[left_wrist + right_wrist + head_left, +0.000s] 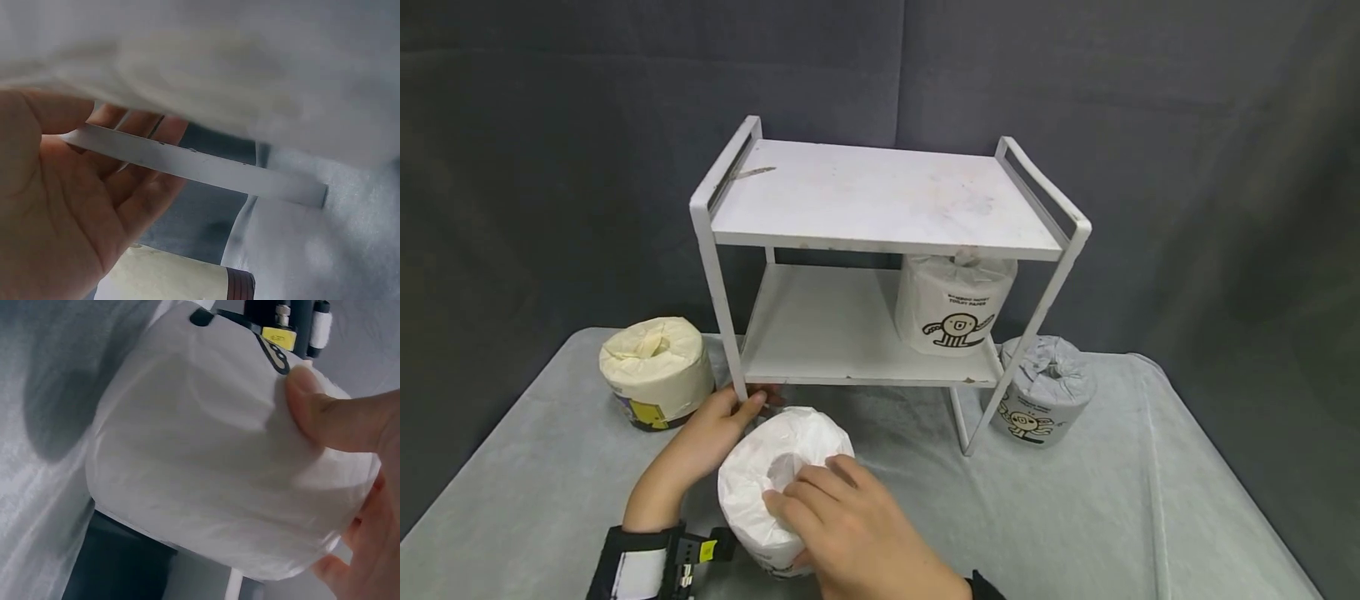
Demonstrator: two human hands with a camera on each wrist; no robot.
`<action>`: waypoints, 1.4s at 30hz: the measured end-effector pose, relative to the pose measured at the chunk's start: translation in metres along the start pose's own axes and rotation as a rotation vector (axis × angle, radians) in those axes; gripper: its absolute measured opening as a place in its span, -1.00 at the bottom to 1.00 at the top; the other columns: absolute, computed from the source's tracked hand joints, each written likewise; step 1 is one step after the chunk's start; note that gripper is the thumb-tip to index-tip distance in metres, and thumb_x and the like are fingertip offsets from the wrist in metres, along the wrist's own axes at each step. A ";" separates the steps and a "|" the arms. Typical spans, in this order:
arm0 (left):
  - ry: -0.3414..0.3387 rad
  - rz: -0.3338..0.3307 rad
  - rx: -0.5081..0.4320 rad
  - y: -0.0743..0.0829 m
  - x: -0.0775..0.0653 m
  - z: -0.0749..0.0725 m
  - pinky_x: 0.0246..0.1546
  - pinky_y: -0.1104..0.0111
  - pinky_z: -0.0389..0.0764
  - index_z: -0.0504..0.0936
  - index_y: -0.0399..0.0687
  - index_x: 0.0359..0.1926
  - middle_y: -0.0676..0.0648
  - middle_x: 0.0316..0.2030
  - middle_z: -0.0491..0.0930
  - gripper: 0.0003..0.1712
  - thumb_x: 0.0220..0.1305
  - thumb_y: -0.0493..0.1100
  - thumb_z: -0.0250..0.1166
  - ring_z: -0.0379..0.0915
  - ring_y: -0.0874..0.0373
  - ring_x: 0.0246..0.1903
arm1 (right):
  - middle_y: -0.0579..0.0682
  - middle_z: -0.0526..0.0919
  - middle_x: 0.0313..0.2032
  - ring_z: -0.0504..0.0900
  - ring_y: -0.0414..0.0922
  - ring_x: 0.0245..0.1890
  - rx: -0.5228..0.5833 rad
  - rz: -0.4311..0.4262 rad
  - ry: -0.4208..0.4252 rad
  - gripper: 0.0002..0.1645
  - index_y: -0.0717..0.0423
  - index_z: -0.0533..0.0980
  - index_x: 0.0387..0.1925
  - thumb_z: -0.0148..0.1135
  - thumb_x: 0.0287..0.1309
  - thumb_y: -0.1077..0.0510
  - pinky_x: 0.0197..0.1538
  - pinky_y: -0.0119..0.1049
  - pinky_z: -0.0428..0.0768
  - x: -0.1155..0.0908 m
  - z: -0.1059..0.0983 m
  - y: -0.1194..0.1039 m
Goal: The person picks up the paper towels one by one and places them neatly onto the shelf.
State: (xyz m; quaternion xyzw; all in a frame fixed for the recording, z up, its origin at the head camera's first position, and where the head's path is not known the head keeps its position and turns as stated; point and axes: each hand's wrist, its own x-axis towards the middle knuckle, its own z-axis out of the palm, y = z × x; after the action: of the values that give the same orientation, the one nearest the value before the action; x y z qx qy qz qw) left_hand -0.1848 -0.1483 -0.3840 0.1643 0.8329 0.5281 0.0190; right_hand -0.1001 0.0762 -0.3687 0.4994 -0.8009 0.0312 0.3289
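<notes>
Softly crinkled white roll [747,483], hollow-topped, dark-printed, right grip [848,518] holding it, left grip [718,431] round the rack leg [726,325]

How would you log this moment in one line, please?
left hand: grips rack leg | right hand: grips white roll | lower shelf: another roll

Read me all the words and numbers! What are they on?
"BAMBOO", a blurred word, then "TOILET PAPER": on the shelf roll.
Grey roll: small words, too blurred to read.
Roll in the right fingers: print near its lower edge, too little shows to read.
Yellow tag on the wristband: marks too small to read.
No numbers can be read.
</notes>
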 end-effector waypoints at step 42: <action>0.039 -0.058 -0.087 -0.004 -0.002 0.001 -0.28 0.24 0.62 0.46 -0.42 0.17 -0.29 -0.10 0.61 -0.58 0.46 -0.18 0.11 0.57 0.05 -0.21 | -0.05 0.66 0.02 0.58 -0.11 0.13 -0.028 -0.129 0.256 -0.55 0.10 0.56 0.10 -0.16 0.33 0.31 0.12 -0.12 0.52 0.002 -0.050 0.025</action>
State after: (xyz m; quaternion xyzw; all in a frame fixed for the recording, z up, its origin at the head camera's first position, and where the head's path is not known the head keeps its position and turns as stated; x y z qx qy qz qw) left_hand -0.1838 -0.1495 -0.3882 0.1288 0.8138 0.5662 0.0250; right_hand -0.0963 0.1060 -0.3221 0.5369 -0.7190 0.0622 0.4369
